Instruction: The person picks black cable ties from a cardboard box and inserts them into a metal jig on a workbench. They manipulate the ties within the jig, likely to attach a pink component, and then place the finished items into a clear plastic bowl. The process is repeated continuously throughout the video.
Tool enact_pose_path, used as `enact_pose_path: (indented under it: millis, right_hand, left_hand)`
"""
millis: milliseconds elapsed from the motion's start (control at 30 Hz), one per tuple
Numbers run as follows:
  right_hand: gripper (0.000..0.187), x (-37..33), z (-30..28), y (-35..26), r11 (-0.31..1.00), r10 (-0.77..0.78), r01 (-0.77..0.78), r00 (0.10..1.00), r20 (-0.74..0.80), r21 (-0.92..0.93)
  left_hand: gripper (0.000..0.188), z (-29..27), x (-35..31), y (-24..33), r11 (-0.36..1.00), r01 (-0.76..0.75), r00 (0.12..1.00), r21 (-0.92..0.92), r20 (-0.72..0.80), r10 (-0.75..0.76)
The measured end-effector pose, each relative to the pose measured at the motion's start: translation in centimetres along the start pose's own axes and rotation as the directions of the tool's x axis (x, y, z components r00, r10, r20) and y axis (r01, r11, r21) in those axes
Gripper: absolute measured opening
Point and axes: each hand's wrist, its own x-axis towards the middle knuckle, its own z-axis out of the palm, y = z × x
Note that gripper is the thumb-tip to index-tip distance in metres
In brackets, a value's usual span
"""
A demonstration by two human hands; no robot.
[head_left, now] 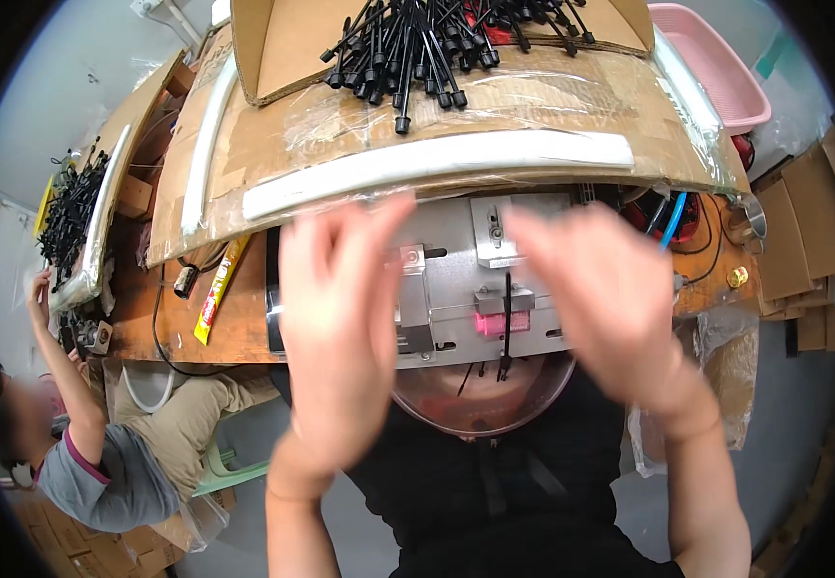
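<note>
My left hand (336, 289) is raised over the left part of a metal fixture (446, 289), its fingers smeared by motion. To the right, my right hand (605, 299) hovers over the fixture's other side, also blurred. Whether either one grips anything, I cannot tell. Between them, a pink block (501, 323) sits in the fixture, and a thin black stem (507, 332) crosses in front of it. Under the fixture's near edge, a see-through reddish bowl (480, 419) has a few small black pieces in it.
Black capped rods (408, 58) lie heaped on a cardboard-covered shelf (340, 125) with white padded edging. A yellow packet (220, 294) rests on the wooden bench at left. A co-worker (114, 453) sits at far left near another black heap (76, 207). At upper right stands a pink basket (711, 67).
</note>
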Motion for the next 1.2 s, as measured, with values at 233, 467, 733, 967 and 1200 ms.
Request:
enact_pose_path:
  millis: [233,467,733,967,1200]
  right_hand:
    - [0.020,12.3,4.2,7.8,0.971,0.233,-0.237,0.928,0.290,-0.019]
    - [0.009,9.7,0.9,11.2,0.986,0.059,-0.120,0.902,0.428,0.117]
    - [0.016,8.5,0.5,11.5,0.983,0.026,-0.096,0.915,0.403,0.155]
    - [0.019,10.0,-1.3,11.7,0.951,0.116,-0.224,0.900,0.421,0.215]
    - [0.020,9.4,-2.3,12.0,0.959,0.153,-0.225,0.923,0.354,0.172]
  left_hand:
    - [0.015,2.4,11.3,-4.1,0.996,-0.068,0.946,-0.052,0.314,0.081]
    - [0.018,-0.7,9.4,-3.0,0.993,-0.016,0.927,-0.119,0.370,0.059]
    - [0.065,0.3,1.6,1.0,0.995,-0.102,0.994,-0.008,0.028,0.102]
    - [0.063,5.0,-9.9,5.1,0.983,-0.154,0.958,0.098,0.260,0.125]
    - [0.070,7.0,-9.6,5.7,0.996,-0.070,0.939,0.051,0.340,0.049]
